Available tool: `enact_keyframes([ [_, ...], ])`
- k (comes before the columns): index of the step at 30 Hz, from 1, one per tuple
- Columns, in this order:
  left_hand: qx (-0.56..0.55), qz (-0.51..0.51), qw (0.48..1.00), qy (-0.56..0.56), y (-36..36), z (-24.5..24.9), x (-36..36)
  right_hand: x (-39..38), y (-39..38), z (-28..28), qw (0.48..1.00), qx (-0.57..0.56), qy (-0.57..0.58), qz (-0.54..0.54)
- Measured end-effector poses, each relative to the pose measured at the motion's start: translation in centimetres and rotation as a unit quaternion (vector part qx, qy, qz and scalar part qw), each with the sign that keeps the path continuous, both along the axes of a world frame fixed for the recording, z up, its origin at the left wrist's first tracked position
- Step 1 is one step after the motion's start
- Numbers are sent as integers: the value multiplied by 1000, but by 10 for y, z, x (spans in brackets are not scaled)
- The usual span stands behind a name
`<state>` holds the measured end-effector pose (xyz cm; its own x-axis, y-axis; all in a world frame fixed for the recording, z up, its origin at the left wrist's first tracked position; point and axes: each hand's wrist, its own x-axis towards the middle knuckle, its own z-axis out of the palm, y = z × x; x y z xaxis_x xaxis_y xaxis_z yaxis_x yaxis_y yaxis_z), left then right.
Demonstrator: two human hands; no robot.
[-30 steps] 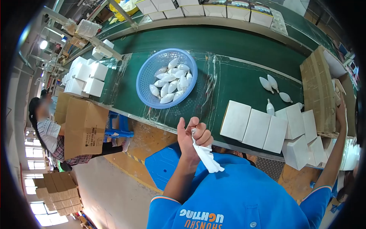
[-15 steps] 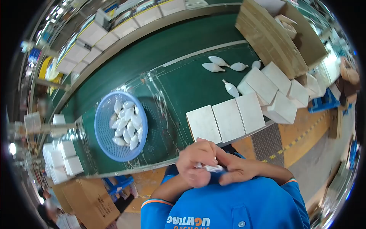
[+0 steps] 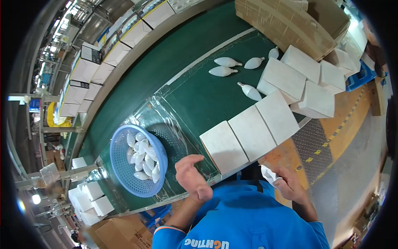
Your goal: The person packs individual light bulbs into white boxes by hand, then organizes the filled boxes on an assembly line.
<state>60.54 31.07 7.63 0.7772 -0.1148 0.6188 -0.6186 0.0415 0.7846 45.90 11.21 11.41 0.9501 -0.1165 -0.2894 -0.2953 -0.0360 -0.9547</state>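
Parted from each other since half a second ago, the right hand pinches the white scrap (cloth or paper, unclear) just off the table, while the left hand curves loosely, apparently unladen, near the basket, whose wall likely stops the bulbs rolling.

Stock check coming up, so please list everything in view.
Worktop: one, green, centre
Basket: one, blue, worktop's left
Piled bulbs: many, white, in basket
Loose bulbs: five, white, worktop's right
Front boxes: three, white, worktop's front
Clustered boxes: several, white, upper right
Stacked boxes: several, white, lower left
Cartons: two, brown, upper right and lower left
Printed boxes: several, mostly white, upper left
Remaining background: unclear
Crumpled sheet: one, white, right hand
Shirt: one, blue, bottom centre
Left hand: one, bare, lower centre
Right hand: one, bare, lower right
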Motion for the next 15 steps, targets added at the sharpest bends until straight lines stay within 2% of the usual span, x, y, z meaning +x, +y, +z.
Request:
enact_keyframes([
  [1,14,2,1000,-8,15,-13,-2,-4,-3,-10,999,-3,-27,17],
  [3,289,20,957,21,52,-37,-7,-6,-1,-36,993,-49,-97,55],
  [4,315,35,947,44,62,-48,-16,-2,6,-45,992,-26,-109,63],
  [6,374,26,925,66,82,-68,-31,2,21,-57,974,-107,-150,132],
  [7,380,34,922,60,93,-75,-36,4,31,-64,962,-145,-189,135],
  [9,408,-31,910,66,105,-86,-39,11,45,-71,952,-154,-217,155],
  [10,410,-25,909,62,109,-91,-40,12,55,-75,945,-159,-229,173],
  [14,365,-46,929,39,117,-95,-45,27,102,-92,925,-194,-289,151],
  [15,354,-67,933,19,122,-90,-45,31,113,-92,934,-183,-265,156],
])
